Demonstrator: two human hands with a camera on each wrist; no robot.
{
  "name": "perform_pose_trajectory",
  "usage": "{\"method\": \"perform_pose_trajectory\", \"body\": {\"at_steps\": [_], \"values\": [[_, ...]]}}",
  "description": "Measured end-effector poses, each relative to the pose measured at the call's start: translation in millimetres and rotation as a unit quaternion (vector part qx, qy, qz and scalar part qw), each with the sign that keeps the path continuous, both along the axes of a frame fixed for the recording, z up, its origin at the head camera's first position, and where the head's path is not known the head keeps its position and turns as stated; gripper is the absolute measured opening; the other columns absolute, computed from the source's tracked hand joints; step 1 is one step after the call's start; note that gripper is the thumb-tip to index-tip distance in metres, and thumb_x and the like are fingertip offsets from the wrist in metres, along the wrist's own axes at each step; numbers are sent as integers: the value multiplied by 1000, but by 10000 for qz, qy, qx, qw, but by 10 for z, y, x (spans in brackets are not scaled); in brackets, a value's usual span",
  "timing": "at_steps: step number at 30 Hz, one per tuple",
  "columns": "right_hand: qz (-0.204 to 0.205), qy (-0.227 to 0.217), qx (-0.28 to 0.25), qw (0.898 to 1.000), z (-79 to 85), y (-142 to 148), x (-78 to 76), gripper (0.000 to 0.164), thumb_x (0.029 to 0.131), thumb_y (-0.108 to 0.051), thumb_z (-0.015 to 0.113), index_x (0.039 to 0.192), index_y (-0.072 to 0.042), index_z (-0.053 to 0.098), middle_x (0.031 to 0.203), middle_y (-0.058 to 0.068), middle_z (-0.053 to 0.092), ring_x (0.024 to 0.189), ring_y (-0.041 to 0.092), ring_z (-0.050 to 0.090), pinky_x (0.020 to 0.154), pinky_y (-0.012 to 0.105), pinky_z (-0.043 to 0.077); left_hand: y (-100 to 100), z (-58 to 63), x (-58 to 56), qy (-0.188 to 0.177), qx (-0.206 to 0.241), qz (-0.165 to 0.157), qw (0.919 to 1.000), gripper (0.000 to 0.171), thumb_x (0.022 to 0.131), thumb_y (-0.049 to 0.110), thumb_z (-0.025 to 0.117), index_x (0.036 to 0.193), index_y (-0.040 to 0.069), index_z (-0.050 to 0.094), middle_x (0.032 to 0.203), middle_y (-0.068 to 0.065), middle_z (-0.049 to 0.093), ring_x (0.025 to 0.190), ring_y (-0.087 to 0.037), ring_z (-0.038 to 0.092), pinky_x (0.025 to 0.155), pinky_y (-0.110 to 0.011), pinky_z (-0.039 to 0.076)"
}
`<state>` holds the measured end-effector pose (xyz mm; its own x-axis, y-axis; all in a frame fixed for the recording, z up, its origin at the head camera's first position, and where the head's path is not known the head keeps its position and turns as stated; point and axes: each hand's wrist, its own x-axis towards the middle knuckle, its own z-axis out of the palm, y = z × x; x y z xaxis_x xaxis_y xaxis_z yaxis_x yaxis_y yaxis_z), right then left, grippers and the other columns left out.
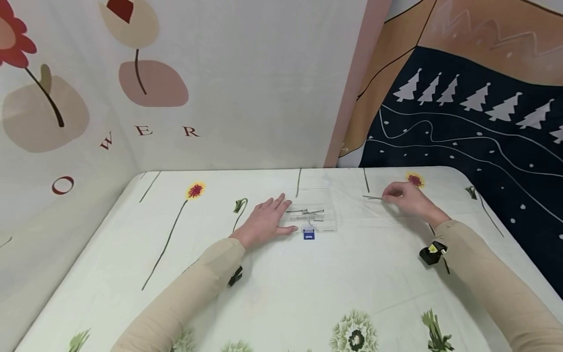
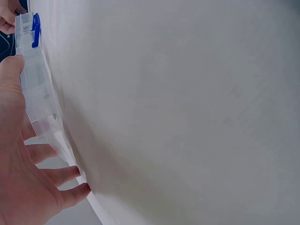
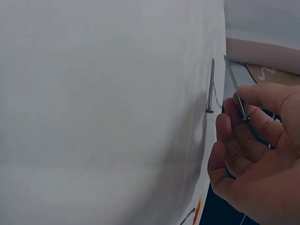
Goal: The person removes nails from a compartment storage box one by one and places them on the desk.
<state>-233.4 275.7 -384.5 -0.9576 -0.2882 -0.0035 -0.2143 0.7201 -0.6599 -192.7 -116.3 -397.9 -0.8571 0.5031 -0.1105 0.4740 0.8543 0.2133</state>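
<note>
I judge the step in hand to be handling one loose nail; picking up or laying down, I cannot tell. My right hand (image 1: 405, 198) clamps the nail (image 3: 231, 75) between thumb and fingers, near a second nail (image 3: 211, 86) on the table (image 1: 281, 303). My left hand (image 1: 265, 220), fingers apart, touches the clear box (image 1: 330, 223) of nails. Next move seems to want a firm pinch, box steady.

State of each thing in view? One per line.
Clear box: lid position unclear
Blue latch: juts past box's near edge
Nails in box: loose, some crossed
Left hand: fingers spread, touching box
Right hand: pinching one nail
Second nail: lying on tablecloth
</note>
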Motion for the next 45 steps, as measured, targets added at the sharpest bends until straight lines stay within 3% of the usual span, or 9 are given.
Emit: {"method": "perform_pose_trajectory", "body": {"at_steps": [7, 15, 22, 30, 40, 45], "values": [[-90, -91, 138, 9998, -57, 106, -51, 15, 95, -7, 60, 100, 6, 65, 104, 21, 63, 99, 36, 56, 91, 53, 43, 0, 3, -3, 35, -7, -24, 10000, 82, 93, 62, 48, 152, 9, 28, 158, -16, 17, 139, -43, 24, 110, -54, 24], [-177, -331, 412, 9984, -49, 163, -68, 19, 95, -10, 60, 102, 8, 63, 104, 22, 62, 97, 35, 53, 88, 52, 42, -2, 8, -8, 28, 23, -22, 10000, 83, 93, 62, 48, 152, 9, 28, 158, -16, 17, 139, -43, 24, 110, -53, 24], [-49, -322, 582, 9978, -37, 170, -103, 18, 94, -7, 59, 101, 8, 64, 106, 25, 61, 105, 41, 51, 95, 59, 37, 0, 27, 1, 37, 34, -5, 10000, 82, 93, 62, 49, 152, 9, 29, 158, -16, 17, 139, -43, 24, 110, -54, 24], [-6, -350, 425, 9985, -55, 182, -134, 16, 94, -8, 61, 100, 6, 65, 106, 23, 62, 106, 39, 51, 96, 58, 36, 2, 9, 3, 85, 86, -28, 9999, 82, 93, 61, 49, 152, 7, 29, 157, -17, 18, 138, -44, 25, 109, -55, 24], [-627, -472, -221, 9967, -91, 162, -97, 28, 96, -15, 61, 111, 8, 62, 114, 24, 59, 105, 35, 50, 90, 47, 38, 3, -21, 0, 69, 100, -9, 9999, 82, 92, 62, 49, 152, 8, 29, 158, -16, 18, 138, -43, 25, 110, -54, 24], [-698, -407, -394, 9960, -92, 135, -80, 29, 96, -15, 60, 113, 8, 61, 117, 25, 57, 108, 36, 49, 89, 46, 38, -1, -27, -8, 94, 85, -26, 9999, 82, 92, 62, 49, 152, 8, 30, 158, -16, 18, 138, -43, 26, 109, -54, 25]]}}
